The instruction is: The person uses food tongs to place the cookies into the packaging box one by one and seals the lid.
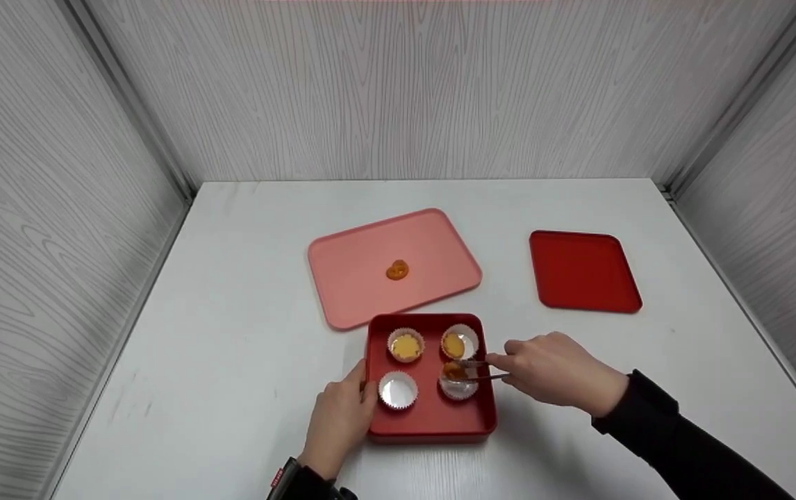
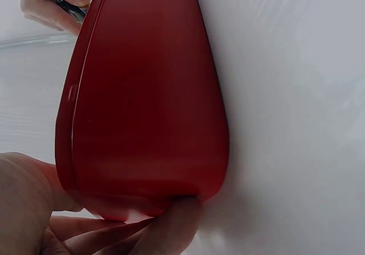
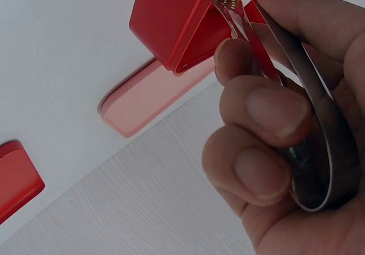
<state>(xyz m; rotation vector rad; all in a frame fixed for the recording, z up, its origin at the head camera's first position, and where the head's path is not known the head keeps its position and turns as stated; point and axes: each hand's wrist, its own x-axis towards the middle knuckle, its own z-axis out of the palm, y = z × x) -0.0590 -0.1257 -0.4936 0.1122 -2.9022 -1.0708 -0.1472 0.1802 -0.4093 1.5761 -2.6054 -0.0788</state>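
My right hand (image 1: 552,367) grips metal tongs (image 3: 311,89) by their bent end, the two arms between thumb and fingers. Their tips hold an orange-brown piece (image 1: 452,371) over the near right paper cup (image 1: 458,390), inside a square red box (image 1: 440,422). My left hand (image 1: 340,411) holds the box's left wall, thumb at the rim and fingers along the outside. The far left paper cup (image 1: 405,358) contains a yellow piece (image 1: 406,346). Another yellow piece (image 1: 453,345) lies in the far right cup (image 1: 471,338). The near left cup (image 1: 398,390) shows a bare white bottom.
Behind the box lies a pink tray (image 1: 349,278) with small orange-brown pieces (image 1: 397,269) on it; its near edge comes close to the box. A flat red tray (image 1: 584,271) lies at the right. Pale wood-grain panels (image 1: 398,90) stand around the white table (image 1: 231,347).
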